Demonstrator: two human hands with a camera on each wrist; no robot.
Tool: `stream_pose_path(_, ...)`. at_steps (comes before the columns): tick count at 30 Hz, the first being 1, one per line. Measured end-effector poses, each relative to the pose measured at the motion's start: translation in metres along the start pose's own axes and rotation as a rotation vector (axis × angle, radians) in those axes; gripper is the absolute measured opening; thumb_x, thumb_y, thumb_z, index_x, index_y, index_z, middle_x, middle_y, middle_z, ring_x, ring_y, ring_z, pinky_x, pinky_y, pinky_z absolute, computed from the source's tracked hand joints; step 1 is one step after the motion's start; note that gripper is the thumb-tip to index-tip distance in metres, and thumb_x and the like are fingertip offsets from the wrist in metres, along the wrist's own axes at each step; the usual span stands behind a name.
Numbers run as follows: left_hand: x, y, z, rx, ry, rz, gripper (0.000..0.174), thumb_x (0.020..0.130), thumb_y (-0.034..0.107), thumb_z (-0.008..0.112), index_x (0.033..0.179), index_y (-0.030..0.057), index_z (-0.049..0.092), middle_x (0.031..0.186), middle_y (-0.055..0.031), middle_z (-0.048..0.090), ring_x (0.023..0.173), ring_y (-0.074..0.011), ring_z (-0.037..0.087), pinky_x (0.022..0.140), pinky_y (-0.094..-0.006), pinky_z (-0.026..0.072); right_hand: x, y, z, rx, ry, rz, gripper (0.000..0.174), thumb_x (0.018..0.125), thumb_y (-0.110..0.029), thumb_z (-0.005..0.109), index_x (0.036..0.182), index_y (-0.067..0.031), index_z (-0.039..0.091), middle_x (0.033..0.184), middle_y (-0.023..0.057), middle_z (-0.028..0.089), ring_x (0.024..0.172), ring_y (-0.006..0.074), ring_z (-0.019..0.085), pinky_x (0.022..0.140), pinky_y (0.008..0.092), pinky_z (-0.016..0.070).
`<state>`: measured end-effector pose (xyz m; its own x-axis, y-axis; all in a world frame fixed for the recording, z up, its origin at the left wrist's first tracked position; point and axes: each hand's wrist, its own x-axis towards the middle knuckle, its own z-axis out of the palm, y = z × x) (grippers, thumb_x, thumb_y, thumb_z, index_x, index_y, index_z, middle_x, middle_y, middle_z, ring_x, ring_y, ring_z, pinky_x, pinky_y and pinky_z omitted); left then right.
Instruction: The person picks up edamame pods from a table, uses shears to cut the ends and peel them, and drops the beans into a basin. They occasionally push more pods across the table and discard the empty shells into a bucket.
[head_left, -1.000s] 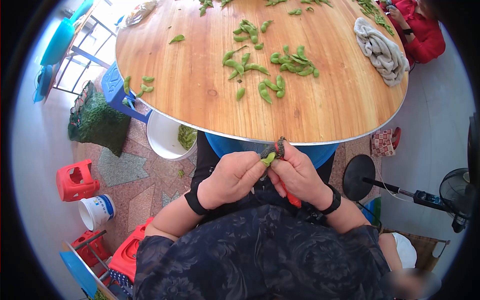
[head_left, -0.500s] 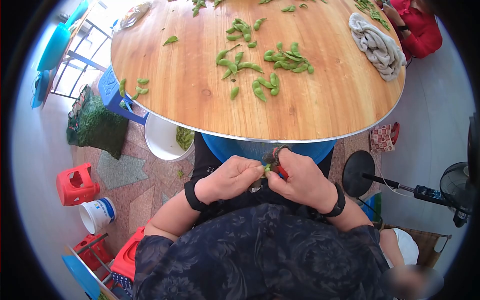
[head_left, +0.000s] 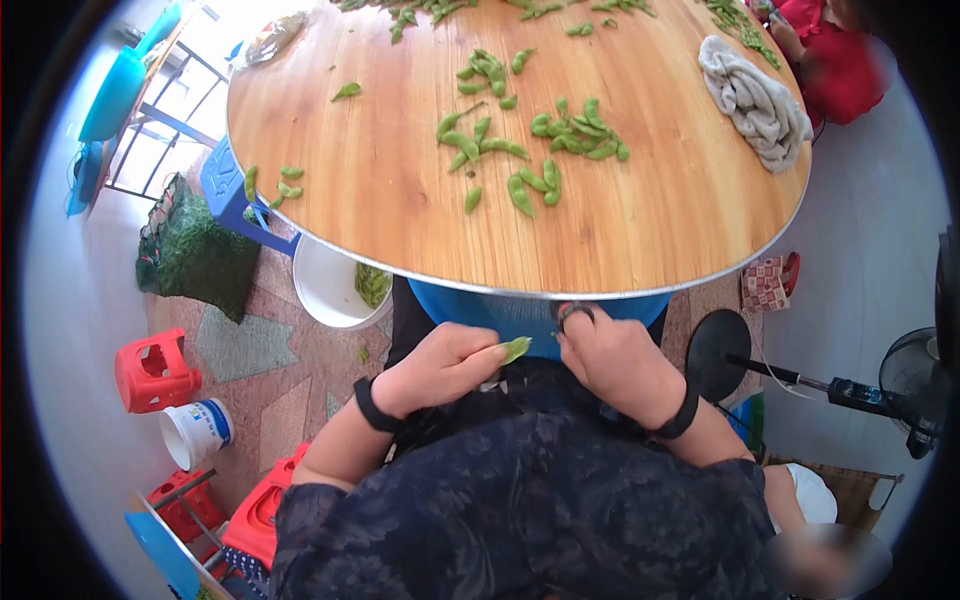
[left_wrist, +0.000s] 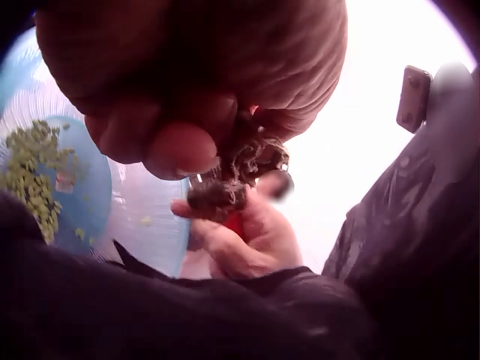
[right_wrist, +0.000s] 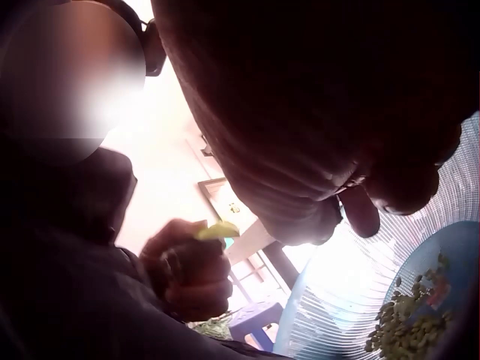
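In the head view my left hand [head_left: 445, 368] pinches a green soybean pod [head_left: 516, 349] between thumb and fingers, its tip sticking out toward the right. My right hand [head_left: 625, 365] is a short way to the right, fingers curled round a dark, rough-wrapped thing [head_left: 573, 313]; in the left wrist view a red part [left_wrist: 234, 223] shows beside it, and its kind cannot be made out. Both hands are over my lap, just short of the table edge. Below them is a blue basin [head_left: 480, 303], with many shelled green beans [right_wrist: 409, 326] inside.
Several pods [head_left: 580, 135] lie scattered on the round wooden table [head_left: 380, 200], with a grey cloth [head_left: 757, 105] near its right edge. A white bucket [head_left: 322, 280] with pods stands at the left. A fan [head_left: 908, 378] is at the right; another person in red [head_left: 845, 75] sits beyond.
The hands were together at the pod; now they are apart, the left keeping the pod. The right has moved slightly right with the dark thing.
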<state>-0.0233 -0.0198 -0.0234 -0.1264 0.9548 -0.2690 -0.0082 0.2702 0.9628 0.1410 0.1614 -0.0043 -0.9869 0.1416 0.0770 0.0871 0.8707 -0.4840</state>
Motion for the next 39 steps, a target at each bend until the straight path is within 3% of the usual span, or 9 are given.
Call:
stream_pose_path(5, -0.054, -0.042, -0.048, 0.351, 0.684, -0.111, 0.015, 0.085, 0.015, 0.065, 0.085, 0.0008, 0.058, 0.064, -0.0070, 0.051, 0.054, -0.0140, 0.048, 0.052, -0.0303, 0.0410, 0.018, 0.004, -0.032, 0.033, 0.046, -0.029, 0.015, 0.084, -0.007, 0.060, 0.096, -0.0008, 0.054, 0.072, 0.0167, 0.058, 0.063, 0.0331, 0.062, 0.053, 0.0392, 0.0512)
stream_pose_path(10, -0.089, -0.072, -0.081, 0.756, 1.028, -0.212, 0.041, 0.079, 0.012, 0.067, 0.117, -0.0011, 0.059, 0.068, -0.0085, 0.058, 0.059, -0.0160, 0.060, 0.057, -0.0300, 0.0479, 0.075, 0.007, -0.048, -0.159, 0.212, -0.126, 0.009, 0.085, -0.007, 0.057, 0.091, -0.0024, 0.052, 0.082, 0.0162, 0.056, 0.066, 0.0324, 0.061, 0.055, 0.0392, 0.0517)
stream_pose_path(12, -0.090, -0.056, -0.077, 0.553, 0.962, -0.304, 0.032, 0.085, 0.010, 0.063, 0.114, -0.0025, 0.058, 0.069, -0.0036, 0.055, 0.063, -0.0105, 0.053, 0.058, -0.0268, 0.0443, 0.093, 0.006, -0.036, -0.107, 0.194, -0.093, 0.011, 0.085, -0.006, 0.056, 0.093, -0.0022, 0.050, 0.086, 0.0162, 0.055, 0.065, 0.0327, 0.061, 0.054, 0.0394, 0.0520)
stream_pose_path(16, -0.073, -0.056, -0.061, 0.120, 0.766, -0.083, 0.012, 0.095, 0.011, 0.054, 0.092, -0.0001, 0.058, 0.074, 0.0016, 0.056, 0.065, -0.0061, 0.053, 0.059, -0.0219, 0.0435, 0.114, 0.003, -0.018, -0.187, 0.120, -0.050, 0.018, 0.086, -0.010, 0.058, 0.101, -0.0029, 0.052, 0.085, 0.0177, 0.058, 0.068, 0.0370, 0.061, 0.056, 0.0447, 0.0511)
stream_pose_path(22, -0.028, 0.011, -0.027, -0.154, 0.280, -0.035, 0.026, 0.101, 0.017, 0.046, 0.112, -0.0011, 0.060, 0.092, -0.0020, 0.064, 0.080, -0.0079, 0.061, 0.072, -0.0232, 0.0498, 0.093, -0.008, -0.026, 0.130, 0.210, 0.019, 0.014, 0.085, -0.005, 0.057, 0.098, -0.0009, 0.052, 0.080, 0.0204, 0.060, 0.068, 0.0356, 0.063, 0.055, 0.0420, 0.0501)
stream_pose_path(26, 0.009, 0.027, -0.003, -0.439, 0.252, 0.086, 0.029, 0.102, 0.018, 0.046, 0.118, -0.0020, 0.058, 0.098, -0.0054, 0.065, 0.087, -0.0081, 0.061, 0.073, -0.0226, 0.0502, 0.060, -0.030, -0.014, 0.322, 0.270, -0.045, 0.019, 0.082, -0.006, 0.063, 0.098, -0.0002, 0.054, 0.075, 0.0182, 0.059, 0.061, 0.0350, 0.060, 0.054, 0.0403, 0.0494)
stream_pose_path(28, 0.023, 0.022, 0.006, -0.562, 0.188, 0.160, 0.032, 0.103, 0.021, 0.045, 0.124, -0.0005, 0.055, 0.103, -0.0063, 0.064, 0.090, -0.0095, 0.062, 0.074, -0.0229, 0.0504, 0.048, -0.030, -0.006, 0.107, 0.238, -0.209, 0.022, 0.081, -0.007, 0.065, 0.100, 0.0013, 0.054, 0.077, 0.0181, 0.061, 0.060, 0.0342, 0.062, 0.054, 0.0404, 0.0505)
stream_pose_path(34, 0.017, 0.017, 0.007, -0.491, 0.210, 0.028, 0.021, 0.103, 0.022, 0.044, 0.101, 0.0040, 0.054, 0.081, 0.0017, 0.056, 0.070, -0.0051, 0.054, 0.063, -0.0195, 0.0458, 0.036, -0.019, -0.013, 0.469, 0.439, -0.013, 0.016, 0.082, -0.003, 0.059, 0.097, 0.0019, 0.055, 0.071, 0.0151, 0.058, 0.057, 0.0321, 0.059, 0.053, 0.0363, 0.0490)
stream_pose_path(39, 0.010, 0.019, 0.006, -0.473, 0.137, 0.056, 0.022, 0.103, 0.023, 0.045, 0.092, 0.0065, 0.054, 0.077, 0.0036, 0.053, 0.062, -0.0037, 0.048, 0.057, -0.0180, 0.0405, 0.037, -0.012, -0.023, 0.717, -0.009, 0.162, 0.015, 0.088, -0.004, 0.053, 0.102, 0.0018, 0.053, 0.068, 0.0113, 0.055, 0.057, 0.0270, 0.057, 0.054, 0.0331, 0.0448)
